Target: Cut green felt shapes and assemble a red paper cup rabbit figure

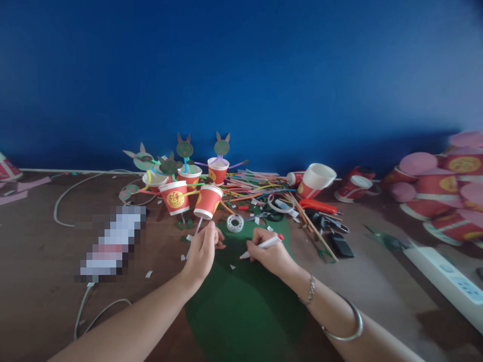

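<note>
My right hand (pixel 269 251) is closed around a white marker (pixel 268 242) with a red end. The marker's tip points down and left, over a dark green sheet (pixel 249 311). My left hand (pixel 206 249) has its fingers curled just below a tilted red paper cup (pixel 209 202). From this cup's base a pale straw (pixel 198 226) runs down beside the hand; what the fingers pinch is hidden. A white tape roll (pixel 235 222) lies between and beyond both hands. Behind the left hand stand several red cups with straw arms and eared paper heads (pixel 184 149).
A heap of colored straws (pixel 256 183) lies by the blue wall. To the right are stacked cups (pixel 317 181), an orange-red tool (pixel 319 206), a black case (pixel 341 244) and a power strip (pixel 445 276). A blurred-out phone (pixel 113 241) with a cable lies left.
</note>
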Demonstrator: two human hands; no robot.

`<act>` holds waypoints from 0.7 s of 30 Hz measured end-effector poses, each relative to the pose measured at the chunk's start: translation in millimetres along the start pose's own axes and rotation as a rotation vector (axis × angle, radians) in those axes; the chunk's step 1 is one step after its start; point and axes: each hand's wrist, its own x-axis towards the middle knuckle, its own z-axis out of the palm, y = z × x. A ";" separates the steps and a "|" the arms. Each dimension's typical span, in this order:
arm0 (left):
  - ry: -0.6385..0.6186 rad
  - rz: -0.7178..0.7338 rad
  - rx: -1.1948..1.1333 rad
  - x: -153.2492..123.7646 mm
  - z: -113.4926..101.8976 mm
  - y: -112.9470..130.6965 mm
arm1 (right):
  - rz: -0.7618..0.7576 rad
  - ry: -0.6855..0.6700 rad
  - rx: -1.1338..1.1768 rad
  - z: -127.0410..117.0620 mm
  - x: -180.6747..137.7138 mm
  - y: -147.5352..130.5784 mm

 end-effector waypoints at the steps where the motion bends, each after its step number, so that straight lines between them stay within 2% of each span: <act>1: 0.001 -0.001 0.002 0.2 0.0 -0.3 | -0.003 0.003 0.001 0.0 0.0 0.1; 11: 0.002 -0.005 0.028 -0.1 -0.3 1.3 | -0.011 0.003 0.005 0.0 0.4 -0.8; 17: 0.006 0.011 0.028 -1.4 -0.1 3.4 | 0.079 0.051 0.130 -1.9 2.0 2.1; 21: 0.011 0.006 0.033 -1.3 -0.2 2.3 | 0.061 0.027 0.083 -1.5 1.3 2.3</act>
